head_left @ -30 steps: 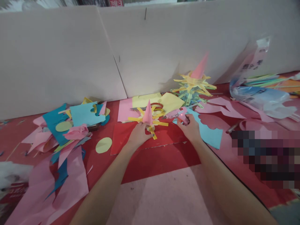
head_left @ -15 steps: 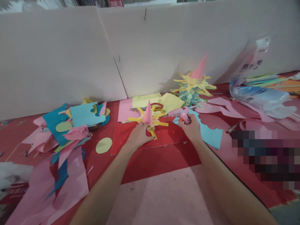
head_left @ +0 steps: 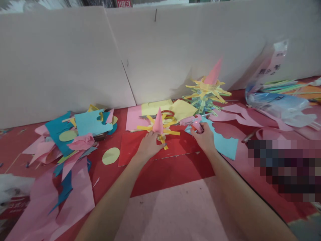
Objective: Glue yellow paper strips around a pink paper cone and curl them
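A small paper craft, a pink cone [head_left: 158,123] with yellow paper strips [head_left: 174,133] spread around its base, stands upright over red paper [head_left: 130,147]. My left hand [head_left: 149,144] grips its near side, the thumb by a strip that points toward me. In my right hand [head_left: 206,136] is the handle of a pink glue gun [head_left: 190,121], which lies on its side with a small red light lit and its nozzle toward the craft. Scissors with red handles [head_left: 168,113] lie just behind the craft, partly hidden by it.
A taller paper craft with a pink cone [head_left: 214,72] stands against the white board [head_left: 75,60]. Coloured paper scraps [head_left: 92,122] pile up at left, near a yellow paper circle [head_left: 111,156]. Blue paper [head_left: 227,144] lies by my right wrist. A clear plastic bag [head_left: 278,103] sits at far right.
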`<move>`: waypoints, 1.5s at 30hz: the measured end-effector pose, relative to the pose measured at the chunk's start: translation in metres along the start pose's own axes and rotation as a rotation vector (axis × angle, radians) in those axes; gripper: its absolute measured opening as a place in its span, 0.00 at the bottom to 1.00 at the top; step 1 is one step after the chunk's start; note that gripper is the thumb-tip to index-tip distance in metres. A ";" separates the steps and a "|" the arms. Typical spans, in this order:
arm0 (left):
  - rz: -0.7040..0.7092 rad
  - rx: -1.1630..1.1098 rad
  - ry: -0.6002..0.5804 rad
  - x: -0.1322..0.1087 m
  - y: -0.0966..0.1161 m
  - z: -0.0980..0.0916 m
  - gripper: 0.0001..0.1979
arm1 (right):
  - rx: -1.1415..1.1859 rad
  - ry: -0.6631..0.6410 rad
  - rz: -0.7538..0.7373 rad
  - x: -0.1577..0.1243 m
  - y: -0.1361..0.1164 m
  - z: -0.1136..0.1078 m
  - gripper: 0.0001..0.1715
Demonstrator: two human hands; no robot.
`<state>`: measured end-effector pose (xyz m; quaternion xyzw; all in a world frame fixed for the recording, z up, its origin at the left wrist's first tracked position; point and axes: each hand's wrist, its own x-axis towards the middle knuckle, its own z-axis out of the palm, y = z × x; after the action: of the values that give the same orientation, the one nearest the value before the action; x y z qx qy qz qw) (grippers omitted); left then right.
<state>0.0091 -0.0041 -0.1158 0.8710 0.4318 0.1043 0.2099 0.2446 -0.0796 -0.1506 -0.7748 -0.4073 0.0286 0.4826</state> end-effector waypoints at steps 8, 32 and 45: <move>-0.007 0.079 -0.020 -0.002 0.006 -0.001 0.22 | 0.002 -0.023 0.015 0.000 0.001 0.001 0.24; 0.025 0.090 -0.041 0.001 0.002 -0.002 0.19 | 0.012 -0.013 0.035 -0.001 -0.004 0.001 0.23; 0.029 0.119 -0.049 -0.001 0.005 -0.003 0.20 | 0.031 -0.015 0.038 -0.002 -0.005 0.000 0.22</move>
<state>0.0108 -0.0061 -0.1108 0.8903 0.4195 0.0601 0.1665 0.2401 -0.0793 -0.1471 -0.7746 -0.3955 0.0498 0.4910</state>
